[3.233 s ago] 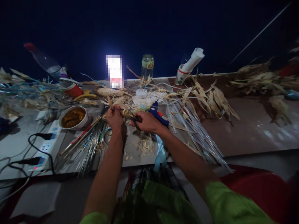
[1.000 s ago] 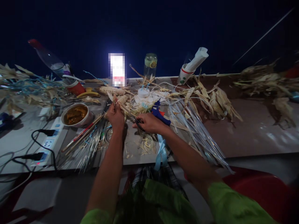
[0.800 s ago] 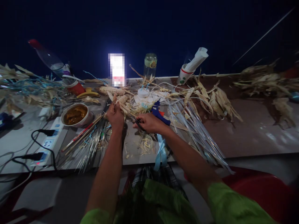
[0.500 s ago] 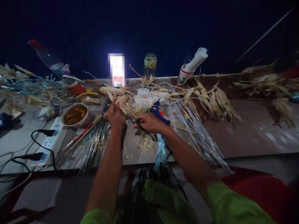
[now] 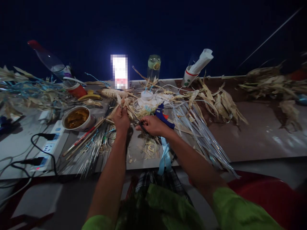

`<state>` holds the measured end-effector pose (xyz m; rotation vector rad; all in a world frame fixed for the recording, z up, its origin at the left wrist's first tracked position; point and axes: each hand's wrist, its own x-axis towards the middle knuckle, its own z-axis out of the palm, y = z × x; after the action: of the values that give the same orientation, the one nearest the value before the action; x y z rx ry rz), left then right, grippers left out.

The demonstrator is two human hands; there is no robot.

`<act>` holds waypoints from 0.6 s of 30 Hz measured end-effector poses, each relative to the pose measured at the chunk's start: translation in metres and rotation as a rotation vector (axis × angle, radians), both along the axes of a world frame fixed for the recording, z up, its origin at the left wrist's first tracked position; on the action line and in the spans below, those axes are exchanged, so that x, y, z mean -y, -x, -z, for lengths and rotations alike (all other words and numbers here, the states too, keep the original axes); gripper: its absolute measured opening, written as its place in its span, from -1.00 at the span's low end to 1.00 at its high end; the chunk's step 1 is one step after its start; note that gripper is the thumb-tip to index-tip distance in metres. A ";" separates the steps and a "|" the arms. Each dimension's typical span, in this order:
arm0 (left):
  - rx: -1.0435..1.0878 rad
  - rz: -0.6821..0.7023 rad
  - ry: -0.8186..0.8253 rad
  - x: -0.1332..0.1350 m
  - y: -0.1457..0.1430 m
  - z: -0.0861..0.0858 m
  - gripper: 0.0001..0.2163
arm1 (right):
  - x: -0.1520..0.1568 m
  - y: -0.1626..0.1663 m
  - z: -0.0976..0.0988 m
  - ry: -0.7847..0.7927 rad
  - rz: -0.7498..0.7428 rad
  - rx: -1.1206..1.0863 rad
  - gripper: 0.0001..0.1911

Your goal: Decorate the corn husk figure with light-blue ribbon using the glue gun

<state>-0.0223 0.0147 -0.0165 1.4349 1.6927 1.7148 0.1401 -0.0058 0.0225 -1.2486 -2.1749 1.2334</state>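
My left hand (image 5: 122,120) is closed around a dry corn husk piece (image 5: 122,103), its tip standing up between thumb and fingers. Just to the right, my right hand (image 5: 153,125) grips dark-handled scissors (image 5: 143,128), their blades pointing toward the left hand. Pale husk scraps (image 5: 150,149) lie on the table below the scissors. Behind my right hand rests a blue glue gun (image 5: 163,117). A light blue ribbon (image 5: 165,156) hangs over the table edge under my right forearm. Fine detail between the fingers is too dark to make out.
Thin wires (image 5: 96,153) and clear glue sticks (image 5: 203,137) flank my arms. Left are a bowl of brown liquid (image 5: 77,118) and a power strip (image 5: 50,147) with cords. Behind stand a lit screen (image 5: 120,70), a bottle (image 5: 153,67), a corn cob (image 5: 114,93) and a paper cup (image 5: 188,76).
My left hand has moved slightly right, closer to the scissors, carrying the husk piece. My right hand stays nearly in place, still holding the scissors.
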 end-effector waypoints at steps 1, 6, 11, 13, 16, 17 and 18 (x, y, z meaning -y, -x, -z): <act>-0.015 0.004 0.004 0.000 0.000 0.000 -0.74 | 0.000 0.000 0.000 -0.003 0.002 -0.003 -0.60; -0.024 0.009 -0.002 0.002 -0.002 -0.001 -0.76 | -0.001 -0.001 0.003 -0.007 -0.001 -0.023 -0.61; -0.031 -0.001 -0.009 0.002 -0.002 -0.001 -0.76 | -0.001 -0.001 0.001 -0.009 0.001 -0.013 -0.62; -0.012 0.000 0.002 0.002 -0.002 -0.001 -0.77 | -0.002 -0.001 0.000 -0.011 0.012 -0.004 -0.63; 0.086 0.013 0.011 0.000 -0.004 0.000 -0.77 | -0.003 0.000 0.000 0.008 0.051 -0.023 -0.63; 0.150 0.025 0.021 -0.001 -0.005 0.001 -0.76 | -0.003 0.000 0.001 0.031 0.079 -0.047 -0.62; 0.227 0.043 0.034 -0.001 -0.005 0.002 -0.75 | -0.003 0.000 0.001 0.067 0.112 -0.083 -0.62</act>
<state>-0.0172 0.0162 -0.0180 1.2012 1.5514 1.7430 0.1401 -0.0024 0.0210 -1.3026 -1.9928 1.2980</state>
